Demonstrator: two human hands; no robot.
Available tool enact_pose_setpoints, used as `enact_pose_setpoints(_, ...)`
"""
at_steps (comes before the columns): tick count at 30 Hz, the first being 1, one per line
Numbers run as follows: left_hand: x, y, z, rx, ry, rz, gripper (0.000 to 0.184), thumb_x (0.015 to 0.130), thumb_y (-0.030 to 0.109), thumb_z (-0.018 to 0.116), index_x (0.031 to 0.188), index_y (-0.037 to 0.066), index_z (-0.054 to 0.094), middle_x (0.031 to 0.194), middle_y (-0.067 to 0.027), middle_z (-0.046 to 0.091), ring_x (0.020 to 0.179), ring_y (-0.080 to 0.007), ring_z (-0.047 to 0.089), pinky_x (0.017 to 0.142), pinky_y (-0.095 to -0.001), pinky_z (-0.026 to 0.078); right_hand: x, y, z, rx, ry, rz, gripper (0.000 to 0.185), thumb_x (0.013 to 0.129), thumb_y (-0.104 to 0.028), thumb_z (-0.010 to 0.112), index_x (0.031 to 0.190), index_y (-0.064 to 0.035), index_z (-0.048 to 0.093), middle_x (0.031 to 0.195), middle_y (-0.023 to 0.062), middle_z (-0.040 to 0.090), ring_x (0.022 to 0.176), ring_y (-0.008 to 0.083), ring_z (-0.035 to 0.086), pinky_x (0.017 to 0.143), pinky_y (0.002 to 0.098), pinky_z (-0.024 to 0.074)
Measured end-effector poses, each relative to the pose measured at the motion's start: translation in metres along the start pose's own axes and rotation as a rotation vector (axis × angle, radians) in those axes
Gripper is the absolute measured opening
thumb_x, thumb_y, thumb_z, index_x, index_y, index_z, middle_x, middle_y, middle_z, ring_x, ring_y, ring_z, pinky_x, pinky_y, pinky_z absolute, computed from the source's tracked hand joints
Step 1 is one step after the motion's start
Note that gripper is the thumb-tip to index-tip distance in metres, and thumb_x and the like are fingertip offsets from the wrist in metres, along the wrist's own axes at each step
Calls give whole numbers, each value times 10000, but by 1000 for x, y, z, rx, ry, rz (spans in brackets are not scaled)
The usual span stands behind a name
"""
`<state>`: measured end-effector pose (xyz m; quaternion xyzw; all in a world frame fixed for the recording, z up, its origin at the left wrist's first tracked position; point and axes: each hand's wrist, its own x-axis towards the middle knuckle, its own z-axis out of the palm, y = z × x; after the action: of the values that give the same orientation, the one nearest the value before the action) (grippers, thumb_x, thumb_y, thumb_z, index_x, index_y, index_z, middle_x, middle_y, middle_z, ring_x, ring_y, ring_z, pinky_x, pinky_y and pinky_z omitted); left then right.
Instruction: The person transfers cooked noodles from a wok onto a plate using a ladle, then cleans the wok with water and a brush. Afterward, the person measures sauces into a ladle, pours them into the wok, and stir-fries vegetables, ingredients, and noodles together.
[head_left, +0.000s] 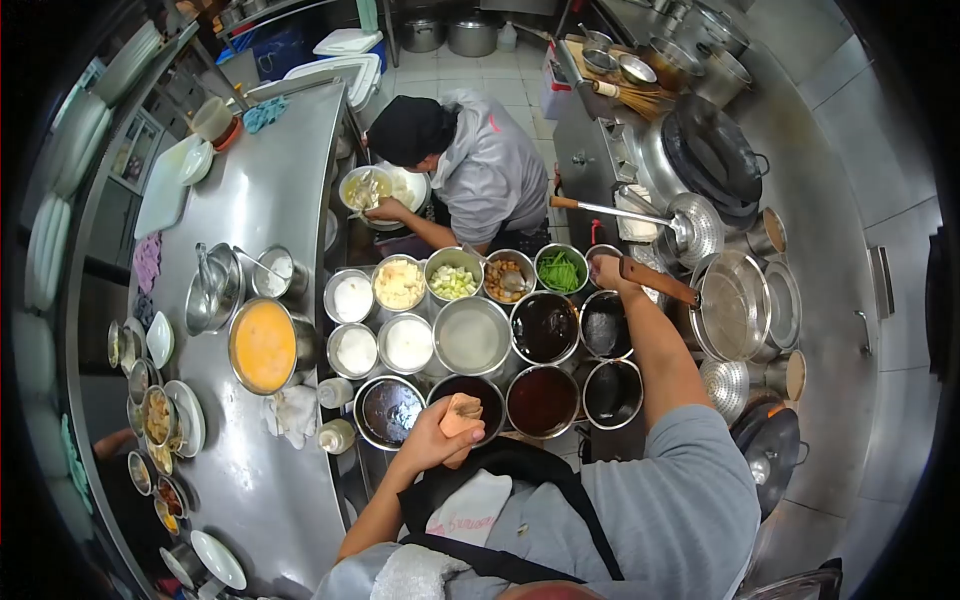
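My left hand (430,447) is closed around a salmon-coloured block (462,412) with a dark patch on its top, possibly a sponge. It is above a round pot of dark liquid (478,389). My right hand (606,269) reaches forward to the far right end of the rows of pots, with its fingers curled down; whatever they grip is hidden. Just right of it lies the wooden handle (660,282) of a mesh strainer (735,305). A pot of chopped greens (561,270) stands to its left, and a dark-filled pot (605,323) is under my forearm.
Pots of white powder (351,299), diced green vegetable (453,281) and cloudy liquid (471,335) stand ahead. Orange liquid (263,345) fills a pot on the left steel counter (240,480). A co-worker (490,165) bends over a bowl (366,188) opposite. Woks (712,150) and a perforated ladle (695,228) are right.
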<state>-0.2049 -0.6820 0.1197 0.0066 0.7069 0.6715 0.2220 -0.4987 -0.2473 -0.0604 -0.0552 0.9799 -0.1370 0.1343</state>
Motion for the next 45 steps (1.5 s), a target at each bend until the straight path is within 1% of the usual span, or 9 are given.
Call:
enact_pose_setpoints(2,13,3,1,16,-20,46,510,778,291,805,1138,0,590,1001,-71,654,916,-157,619,837,-292,489,8,20,8,-18,-115,3,281,780,-262,657,1022,-119,650,967,149,695,896,344,664,789,442,517)
enact_pose_setpoints(14,47,30,4,144,-115,129,506,761,260,815,1144,8,601,983,-70,656,901,-134,607,818,-291,492,-11,-18,-35,92,176,119,212,804,-267,618,756,-84,713,819,158,693,838,320,681,747,419,532)
enact_pose_setpoints(20,55,11,6,56,-97,39,509,743,212,826,1146,-7,603,1014,-95,655,935,-167,621,844,-300,487,-21,6,-13,31,390,-254,189,775,-261,625,856,-104,693,833,127,677,807,317,658,701,430,525)
enact_pose_setpoints(26,67,19,16,100,-167,78,496,766,197,806,1161,-12,590,1044,-85,654,966,-148,612,870,-297,489,-9,-22,2,126,77,26,251,798,-190,603,1013,-95,691,1040,173,677,981,375,643,833,446,512)
enact_pose_setpoints(33,56,21,13,33,-139,18,496,748,212,823,1134,-10,604,1010,-85,666,932,-158,627,842,-302,496,1,29,30,811,369,-71,158,845,-192,645,906,-48,670,801,105,684,747,201,673,647,345,533)
enact_pose_setpoints(36,58,15,9,45,-158,17,489,753,211,821,1130,-10,602,1014,-83,669,929,-156,630,839,-301,499,-19,20,18,1902,279,173,214,917,-197,589,976,-4,659,908,100,699,831,224,690,763,332,568)
enact_pose_setpoints(40,62,28,10,34,-161,20,485,755,211,820,1128,-10,603,1020,-81,671,931,-154,629,845,-302,497,-54,-12,-13,1962,283,187,262,952,-192,552,1149,-27,600,1101,119,668,1003,211,664,809,331,567)
enact_pose_setpoints(42,66,31,14,47,-171,64,480,756,210,819,1125,-11,605,1024,-79,673,931,-154,629,850,-303,494,-75,-32,-28,1800,328,402,162,959,-105,551,1095,-47,618,908,30,673,646,114,608,554,224,504)
enact_pose_setpoints(45,72,33,24,76,-248,113,473,761,210,815,1123,-11,606,1022,-79,672,940,-149,624,857,-303,492,-116,-27,-16,1860,249,420,99,904,-85,637,998,-55,637,802,11,640,609,66,566,514,196,477)
